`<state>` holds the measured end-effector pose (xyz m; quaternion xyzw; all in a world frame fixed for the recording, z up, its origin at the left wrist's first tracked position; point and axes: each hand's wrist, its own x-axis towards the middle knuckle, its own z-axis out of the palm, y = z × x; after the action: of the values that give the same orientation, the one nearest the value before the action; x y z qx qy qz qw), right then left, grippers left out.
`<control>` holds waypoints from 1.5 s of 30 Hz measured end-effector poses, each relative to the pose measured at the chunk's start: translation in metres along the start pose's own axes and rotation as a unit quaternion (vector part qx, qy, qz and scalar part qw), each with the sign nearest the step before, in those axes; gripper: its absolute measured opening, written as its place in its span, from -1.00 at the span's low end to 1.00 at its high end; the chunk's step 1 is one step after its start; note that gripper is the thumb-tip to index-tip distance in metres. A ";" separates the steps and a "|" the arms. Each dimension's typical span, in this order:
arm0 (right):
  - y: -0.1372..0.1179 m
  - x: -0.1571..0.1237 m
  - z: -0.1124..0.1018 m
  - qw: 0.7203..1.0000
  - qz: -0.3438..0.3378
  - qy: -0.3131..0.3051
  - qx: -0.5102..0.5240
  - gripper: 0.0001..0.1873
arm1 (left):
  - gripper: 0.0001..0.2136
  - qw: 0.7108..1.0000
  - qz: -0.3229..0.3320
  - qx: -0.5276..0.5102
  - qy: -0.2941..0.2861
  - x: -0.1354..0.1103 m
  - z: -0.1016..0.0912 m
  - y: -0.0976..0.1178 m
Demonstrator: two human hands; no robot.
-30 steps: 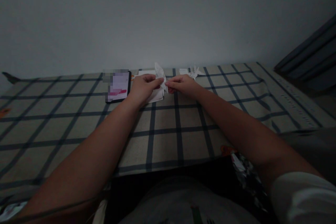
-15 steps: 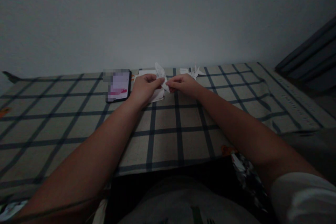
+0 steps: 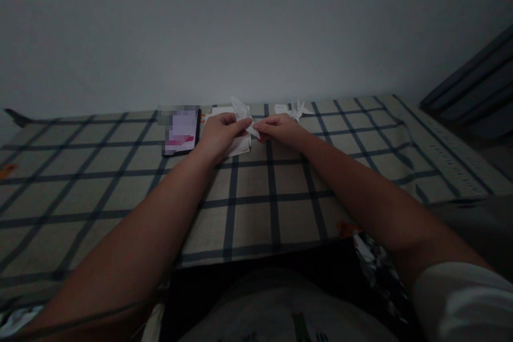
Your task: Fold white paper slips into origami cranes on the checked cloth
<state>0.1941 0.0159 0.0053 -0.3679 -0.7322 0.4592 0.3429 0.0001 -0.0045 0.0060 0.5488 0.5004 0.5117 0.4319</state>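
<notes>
Between my hands is a piece of folded white paper (image 3: 241,109), held a little above the table with one pointed end sticking up to the left. My left hand (image 3: 220,131) pinches it between thumb and fingers. From the other side, the fingertips of my right hand (image 3: 278,127) pinch its lower right end. Beneath and behind my left hand lies a stack of white paper sheets (image 3: 240,146), partly covered by the hand. Just beyond my right hand sits a folded white paper crane (image 3: 297,110) with pointed tips.
A phone (image 3: 182,131) with a lit, partly blurred screen lies left of my left hand. The table wears a checked cloth (image 3: 252,187) and its far edge meets a plain wall (image 3: 256,26). At the far right hangs a dark pleated curtain (image 3: 476,85).
The upper point of the folded paper has tipped a little further to the left. Both hands stay almost in place, still pinching it.
</notes>
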 end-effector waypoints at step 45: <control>0.002 0.002 -0.005 1.000 0.012 0.011 0.008 -0.76 | -0.68 0.997 -0.024 -0.079 -0.002 0.003 0.005 -0.005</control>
<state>0.1979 0.0208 0.0058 -0.3787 -0.7203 0.4652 0.3483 0.0044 -0.0005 0.0008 0.5020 0.4701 0.5383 0.4871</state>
